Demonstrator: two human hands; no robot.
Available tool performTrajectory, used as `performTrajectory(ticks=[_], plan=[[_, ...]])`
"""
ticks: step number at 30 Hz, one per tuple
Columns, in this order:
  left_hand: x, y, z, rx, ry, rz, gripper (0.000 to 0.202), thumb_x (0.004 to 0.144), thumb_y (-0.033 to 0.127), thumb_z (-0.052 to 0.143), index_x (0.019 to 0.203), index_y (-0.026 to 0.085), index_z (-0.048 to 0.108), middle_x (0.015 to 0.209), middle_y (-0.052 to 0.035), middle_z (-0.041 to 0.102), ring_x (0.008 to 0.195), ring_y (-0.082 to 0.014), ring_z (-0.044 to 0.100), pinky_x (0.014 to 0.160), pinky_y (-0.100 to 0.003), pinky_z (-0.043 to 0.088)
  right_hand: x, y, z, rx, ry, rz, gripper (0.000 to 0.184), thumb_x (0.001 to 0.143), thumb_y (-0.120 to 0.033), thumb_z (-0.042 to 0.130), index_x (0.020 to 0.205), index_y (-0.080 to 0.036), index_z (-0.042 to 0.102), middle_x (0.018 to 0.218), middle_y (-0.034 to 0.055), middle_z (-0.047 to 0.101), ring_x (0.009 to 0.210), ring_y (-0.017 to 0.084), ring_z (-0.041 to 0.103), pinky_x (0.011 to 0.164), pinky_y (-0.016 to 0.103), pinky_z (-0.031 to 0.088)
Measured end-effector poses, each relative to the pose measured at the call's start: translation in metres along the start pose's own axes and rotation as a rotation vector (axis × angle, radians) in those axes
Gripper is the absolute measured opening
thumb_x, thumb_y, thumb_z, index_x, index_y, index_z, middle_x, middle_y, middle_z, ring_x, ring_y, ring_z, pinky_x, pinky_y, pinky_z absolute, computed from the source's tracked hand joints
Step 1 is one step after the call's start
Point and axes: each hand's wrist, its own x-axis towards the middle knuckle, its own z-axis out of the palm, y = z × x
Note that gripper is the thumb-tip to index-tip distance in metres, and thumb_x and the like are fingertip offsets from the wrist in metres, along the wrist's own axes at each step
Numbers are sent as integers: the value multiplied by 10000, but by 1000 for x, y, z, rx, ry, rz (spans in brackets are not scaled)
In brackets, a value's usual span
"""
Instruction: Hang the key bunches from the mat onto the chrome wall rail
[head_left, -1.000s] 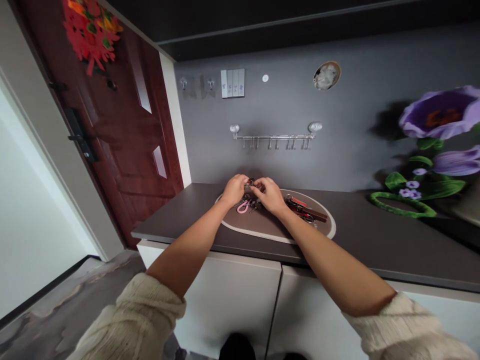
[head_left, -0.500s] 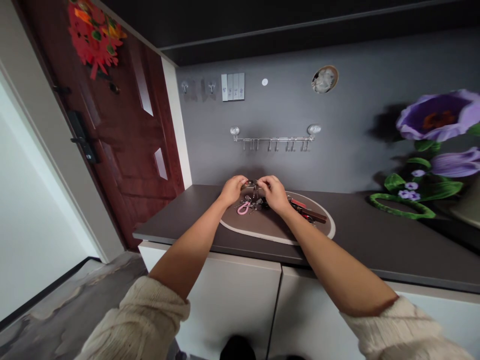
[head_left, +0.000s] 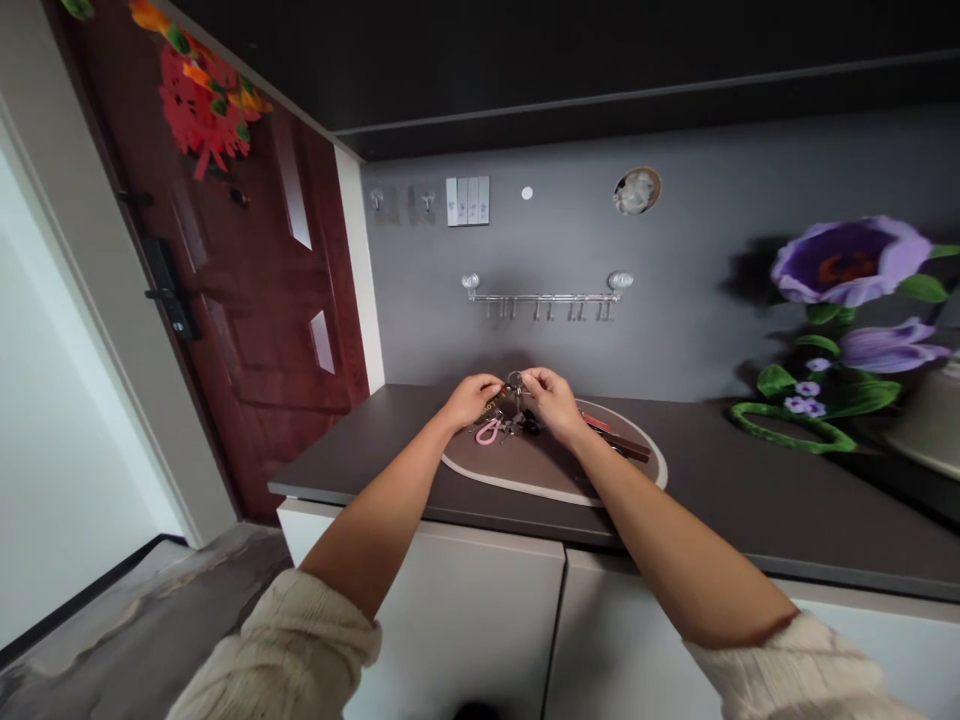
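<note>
Both my hands meet over an oval brown mat (head_left: 570, 480) on a dark countertop (head_left: 750, 500). My left hand (head_left: 471, 400) and my right hand (head_left: 551, 401) each pinch a small bunch of keys on a metal ring (head_left: 514, 385), held just above the mat. More keys and a pink loop keychain (head_left: 487, 432) lie on the mat under my hands. Red and brown key fobs (head_left: 611, 435) lie to the right of my right hand.
A chrome hook rail (head_left: 544, 297) hangs on the grey wall above the mat. A dark red door (head_left: 247, 290) stands at the left. Purple artificial flowers (head_left: 847, 270) with green leaves rest at the right. White cabinet doors (head_left: 465, 610) are below the counter.
My hands have lifted the key ring slightly and drawn a little apart. The camera has tilted, so the whole scene sits lower in view.
</note>
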Motion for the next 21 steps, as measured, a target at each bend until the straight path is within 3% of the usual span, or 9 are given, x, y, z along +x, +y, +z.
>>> performTrajectory(ticks=[6, 10, 21], plan=[[-2, -8, -2, 318, 203, 0, 261, 834, 244, 364, 870, 152, 605, 895, -68, 618, 865, -154, 540, 800, -288, 407, 0, 0, -2, -61, 68, -26, 342, 714, -467, 475, 768, -138, 552, 689, 30, 569, 628, 125, 488, 599, 248, 406], [-6, -7, -7, 523, 269, -46, 298, 860, 258, 303, 884, 167, 586, 877, -73, 595, 848, -161, 540, 773, -279, 397, 6, -5, 0, -134, 96, -66, 311, 719, -440, 466, 745, -143, 551, 687, 31, 572, 633, 133, 496, 624, 263, 407], [-5, -9, -14, 663, 381, -94, 348, 877, 259, 229, 845, 168, 564, 835, -83, 591, 808, -175, 537, 728, -287, 379, 70, -40, 23, -291, 134, -142, 207, 714, -312, 445, 719, -147, 571, 575, -5, 553, 547, 115, 494, 581, 243, 402]])
